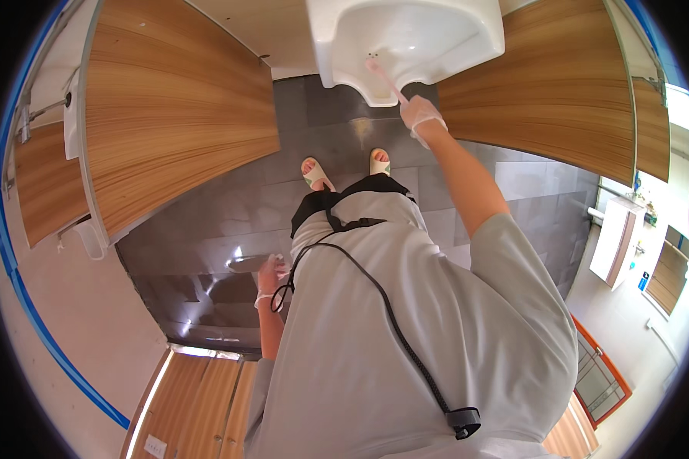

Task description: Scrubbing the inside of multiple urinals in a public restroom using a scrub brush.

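My right hand point(421, 113), in a thin translucent glove, grips the handle of a pale pink brush point(391, 86). The brush reaches over the front lip of a white ceramic urinal point(379, 98). Its head lies inside the bowl, beside the small drain holes point(372, 55); whether it presses on the ceramic is hard to tell. By my hip hangs my left hand point(272, 269), also gloved. Its fingers look loosely bent and apart, with nothing seen in them.
Wood-patterned partition panels stand left point(178, 115) and right point(540, 97) of the urinal. Grey floor tiles point(206, 229) look shiny around my sandals point(317, 175). A black cord point(379, 287) hangs down my shirt. Behind me are a wood-patterned door point(189, 401) and a white wall box point(614, 241).
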Demonstrator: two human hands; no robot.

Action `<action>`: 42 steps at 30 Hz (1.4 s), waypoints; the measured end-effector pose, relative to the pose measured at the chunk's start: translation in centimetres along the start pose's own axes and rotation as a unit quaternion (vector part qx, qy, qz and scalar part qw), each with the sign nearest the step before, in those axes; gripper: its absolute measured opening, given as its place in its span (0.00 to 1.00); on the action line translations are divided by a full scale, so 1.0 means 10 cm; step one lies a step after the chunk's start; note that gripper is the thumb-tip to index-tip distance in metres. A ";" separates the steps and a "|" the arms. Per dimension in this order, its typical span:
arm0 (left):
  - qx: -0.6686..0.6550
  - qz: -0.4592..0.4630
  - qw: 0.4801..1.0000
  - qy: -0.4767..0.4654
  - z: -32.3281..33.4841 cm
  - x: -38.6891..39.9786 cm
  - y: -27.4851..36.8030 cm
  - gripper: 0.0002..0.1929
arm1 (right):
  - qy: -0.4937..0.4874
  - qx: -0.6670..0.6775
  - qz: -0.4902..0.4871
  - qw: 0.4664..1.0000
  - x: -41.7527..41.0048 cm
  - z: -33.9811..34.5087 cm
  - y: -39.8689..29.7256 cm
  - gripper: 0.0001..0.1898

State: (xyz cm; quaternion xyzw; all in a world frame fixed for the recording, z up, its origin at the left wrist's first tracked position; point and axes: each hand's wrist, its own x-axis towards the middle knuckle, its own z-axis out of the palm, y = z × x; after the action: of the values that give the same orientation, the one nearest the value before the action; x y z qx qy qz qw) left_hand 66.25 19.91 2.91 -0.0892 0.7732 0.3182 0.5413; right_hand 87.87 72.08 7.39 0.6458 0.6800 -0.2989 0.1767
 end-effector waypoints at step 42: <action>0.768 0.378 0.477 -0.200 2.85 0.69 0.52 0.19 | 0.091 0.645 0.501 0.570 -4.33 3.10 4.18 0.14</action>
State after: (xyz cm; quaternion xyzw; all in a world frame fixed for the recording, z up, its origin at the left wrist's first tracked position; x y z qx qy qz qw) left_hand 83.20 42.16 -7.20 0.7294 0.5380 -0.2194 0.3610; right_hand 128.97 18.46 3.54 0.8502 -0.1123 -0.4611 -0.2279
